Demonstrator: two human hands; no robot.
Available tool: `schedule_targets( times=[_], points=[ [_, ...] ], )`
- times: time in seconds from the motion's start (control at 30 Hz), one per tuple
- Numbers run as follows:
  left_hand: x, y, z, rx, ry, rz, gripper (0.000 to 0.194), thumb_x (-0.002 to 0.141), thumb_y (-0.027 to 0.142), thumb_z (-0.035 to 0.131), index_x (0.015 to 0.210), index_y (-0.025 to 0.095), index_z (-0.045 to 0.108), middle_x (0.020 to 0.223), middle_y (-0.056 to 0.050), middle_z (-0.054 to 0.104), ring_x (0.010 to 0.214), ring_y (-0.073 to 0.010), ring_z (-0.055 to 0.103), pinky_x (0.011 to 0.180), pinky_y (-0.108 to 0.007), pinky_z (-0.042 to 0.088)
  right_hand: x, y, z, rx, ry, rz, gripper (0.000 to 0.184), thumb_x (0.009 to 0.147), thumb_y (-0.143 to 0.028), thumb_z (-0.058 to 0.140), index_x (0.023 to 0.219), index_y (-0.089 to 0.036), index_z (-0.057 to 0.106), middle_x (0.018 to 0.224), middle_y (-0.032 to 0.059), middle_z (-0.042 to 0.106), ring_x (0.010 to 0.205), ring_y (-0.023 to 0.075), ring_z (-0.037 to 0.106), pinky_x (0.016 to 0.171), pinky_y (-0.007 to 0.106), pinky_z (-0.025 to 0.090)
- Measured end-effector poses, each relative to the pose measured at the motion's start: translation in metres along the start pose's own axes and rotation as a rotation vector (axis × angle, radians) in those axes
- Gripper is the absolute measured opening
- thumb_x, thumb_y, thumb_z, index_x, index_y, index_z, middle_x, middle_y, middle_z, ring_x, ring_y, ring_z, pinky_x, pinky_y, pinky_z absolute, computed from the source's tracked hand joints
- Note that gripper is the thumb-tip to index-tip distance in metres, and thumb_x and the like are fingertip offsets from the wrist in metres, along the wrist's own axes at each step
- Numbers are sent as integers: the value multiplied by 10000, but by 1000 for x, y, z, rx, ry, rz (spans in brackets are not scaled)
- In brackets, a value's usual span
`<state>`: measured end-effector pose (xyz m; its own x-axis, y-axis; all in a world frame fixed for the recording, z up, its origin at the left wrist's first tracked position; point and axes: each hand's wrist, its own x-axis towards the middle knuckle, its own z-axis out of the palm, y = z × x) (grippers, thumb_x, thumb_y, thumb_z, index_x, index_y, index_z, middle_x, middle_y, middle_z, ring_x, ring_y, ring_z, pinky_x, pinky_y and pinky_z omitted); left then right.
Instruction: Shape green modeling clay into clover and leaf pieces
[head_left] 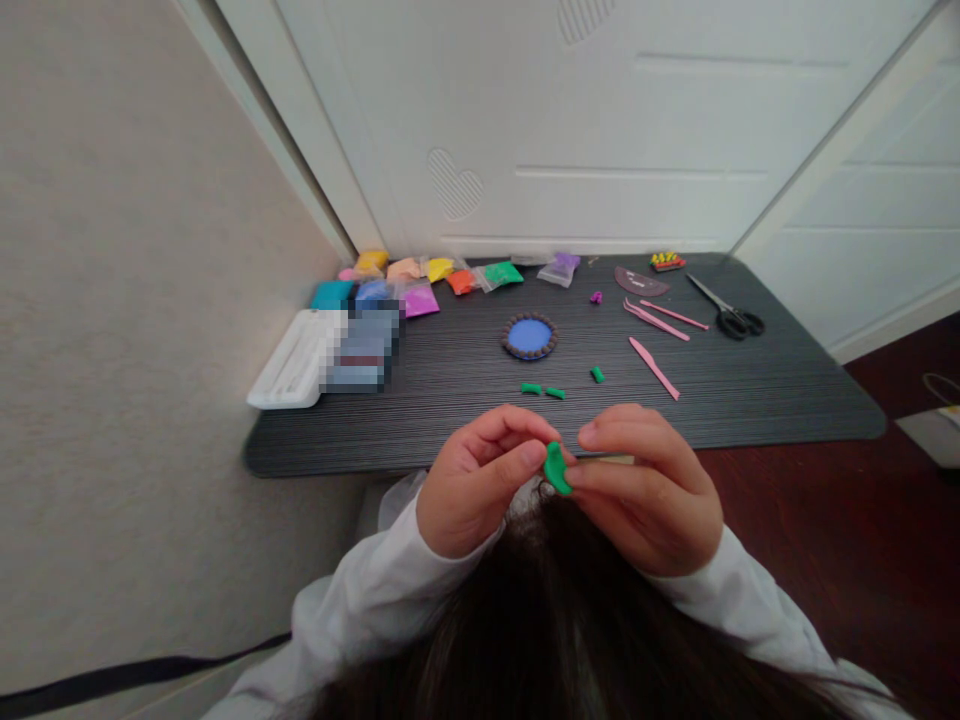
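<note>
A flattened, slightly curved piece of green modelling clay [556, 468] is held between my two hands near the table's front edge. My left hand [484, 480] pinches its upper left side between thumb and fingers. On the other side, fingers of my right hand [649, 487] press against its right edge, with the index finger raised a little apart. Beyond the hands lie two short green clay strips [531, 388] end to end and a small green clay piece [597, 374]. Farther back sits a blue clay oval [529, 336] ringed with dark brown balls.
Pink modelling tools [654, 368], scissors [725, 308] and a clear scraper [640, 282] lie on the right of the dark table [450, 425]. Bags of coloured clay [502, 274] line the back. A white case [296, 360] stands at left; a purple bit [596, 298] lies behind.
</note>
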<state>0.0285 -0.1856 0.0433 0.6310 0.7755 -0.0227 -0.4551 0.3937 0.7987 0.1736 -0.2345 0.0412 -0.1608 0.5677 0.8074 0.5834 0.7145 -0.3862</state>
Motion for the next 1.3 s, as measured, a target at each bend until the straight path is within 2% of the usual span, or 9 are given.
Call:
schedule_targets(
  times=[0.23,0.4,0.6,1.0,1.1,1.3],
  points=[
    [1,2,-1,-35,-53,12,93,669,173,612,761,159,619,707,-16,665,664,-95,592,619,-190,455,-1,0,0,-33,18,-8,327,599,-31,634,876,-197,584,952,32,528,862,161,523,736,328,469],
    [1,2,-1,-48,-33,44,163,671,120,605,821,182,611,789,-9,679,702,-85,610,655,-182,473,0,-5,-7,7,63,198,293,633,-47,565,894,-181,566,955,61,534,881,173,525,757,340,451],
    [-2,-1,-6,130,-51,174,212,688,38,564,819,193,624,886,0,650,841,-94,586,766,-202,470,4,-4,-6,52,30,298,218,653,-98,575,855,-180,579,840,46,579,798,159,550,680,319,473],
    [-2,2,-7,658,4,498,282,629,0,595,826,196,640,857,-29,596,839,-125,550,761,-227,452,8,-4,-2,-112,21,283,210,636,-85,595,819,-186,585,820,42,600,773,153,564,675,307,482],
    [-3,1,-6,679,6,511,294,622,-4,597,834,195,638,844,-21,599,828,-122,556,757,-222,457,7,-4,-1,-113,20,277,211,632,-78,598,814,-181,585,816,38,599,772,150,565,676,305,482],
    [-5,-3,-3,511,60,411,426,646,-9,576,992,241,562,859,4,623,782,-91,588,709,-185,487,6,-4,-2,-106,25,283,218,644,-93,589,836,-195,574,830,36,596,788,158,562,680,320,480]
  ],
)
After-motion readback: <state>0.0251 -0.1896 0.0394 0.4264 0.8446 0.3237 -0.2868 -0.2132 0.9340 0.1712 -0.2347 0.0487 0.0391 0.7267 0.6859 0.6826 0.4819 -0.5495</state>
